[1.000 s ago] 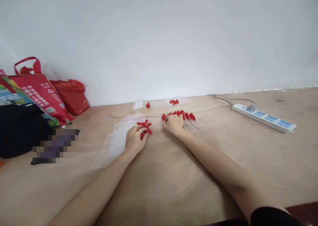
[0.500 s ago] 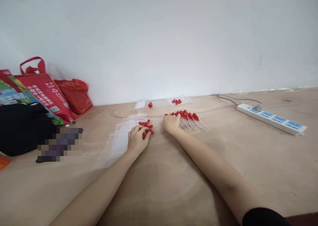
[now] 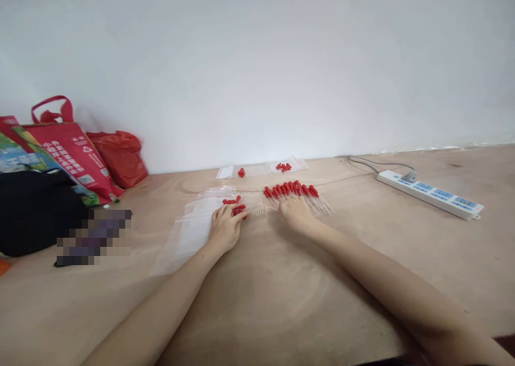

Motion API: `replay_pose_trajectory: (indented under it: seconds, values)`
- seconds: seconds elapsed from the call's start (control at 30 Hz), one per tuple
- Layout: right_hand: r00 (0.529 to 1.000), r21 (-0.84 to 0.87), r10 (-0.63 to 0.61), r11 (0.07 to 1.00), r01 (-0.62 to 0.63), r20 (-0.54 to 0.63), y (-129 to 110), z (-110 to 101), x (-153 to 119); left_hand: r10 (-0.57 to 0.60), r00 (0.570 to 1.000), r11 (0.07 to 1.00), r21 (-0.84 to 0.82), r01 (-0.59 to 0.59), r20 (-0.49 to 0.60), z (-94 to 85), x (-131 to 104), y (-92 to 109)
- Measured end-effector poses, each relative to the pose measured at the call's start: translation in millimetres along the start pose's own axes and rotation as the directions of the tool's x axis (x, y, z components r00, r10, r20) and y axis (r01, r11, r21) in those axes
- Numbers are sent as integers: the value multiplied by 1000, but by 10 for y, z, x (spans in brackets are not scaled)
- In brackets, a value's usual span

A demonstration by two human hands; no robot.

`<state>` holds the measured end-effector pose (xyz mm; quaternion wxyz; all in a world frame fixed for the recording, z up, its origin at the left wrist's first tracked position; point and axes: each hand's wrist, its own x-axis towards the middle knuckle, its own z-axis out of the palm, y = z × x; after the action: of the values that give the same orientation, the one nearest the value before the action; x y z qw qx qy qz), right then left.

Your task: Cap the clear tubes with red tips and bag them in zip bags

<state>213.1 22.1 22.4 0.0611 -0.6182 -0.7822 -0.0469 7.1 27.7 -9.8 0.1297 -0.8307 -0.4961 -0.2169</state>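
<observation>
Down and across comes the right hand, off the left end of the row of red-bulbed droppers at centre frame, its bunched grip now narrow over their stems, whether pinching one I can't tell, while the left hand curls at the loose red bulbs, its hold hidden too. It looks like handling and ordering droppers, and the next move calls for light fingers between those thin stems. There's room lower centre on the worktop, the wall bounding the far edge, the power strip well apart at right.
</observation>
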Motion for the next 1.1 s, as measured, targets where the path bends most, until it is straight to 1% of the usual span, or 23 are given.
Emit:
replay_pose_trajectory:
  seconds: [0.1,0.2,0.3,0.4,0.5,0.57,0.63,0.7,0.77,0.8,0.9,1.1]
  values:
    - [998,-6,-61,998,61,14,142,32,-257,-6,1000,1000,-10,6,-9,-3,6,9]
    - [996,50,-91,995,91,-2,239,90,-393,-5,999,999,-39,4,-32,-12,11,18]
    - [991,204,-104,972,118,-79,281,159,-388,-15,998,997,-76,10,-66,-31,15,25]
    - [982,364,-74,922,133,-172,276,253,-311,-9,990,992,-124,-8,-139,-59,18,43]
    - [980,445,-70,883,147,-184,250,352,-260,45,975,958,-268,-104,-218,-80,7,89]
    - [980,459,-87,873,162,-181,228,400,-260,33,972,904,-408,-128,-232,-76,-13,137]
    - [977,447,-91,878,170,-194,206,423,-281,-32,980,832,-549,-83,-196,-56,-39,193]
    - [973,441,-87,880,175,-212,189,427,-307,-95,986,732,-681,-23,-135,-32,-65,247]
    - [970,465,-89,865,188,-226,177,423,-331,-116,990,634,-773,9,-83,-15,-81,289]
    - [968,484,-93,853,198,-232,173,421,-341,-110,992,606,-795,19,-61,-10,-85,304]
    - [961,531,-106,816,230,-254,165,423,-360,-94,996,576,-815,57,3,-2,-83,324]
    - [952,563,-88,789,246,-292,129,439,-359,-175,978,434,-882,181,114,4,-74,338]
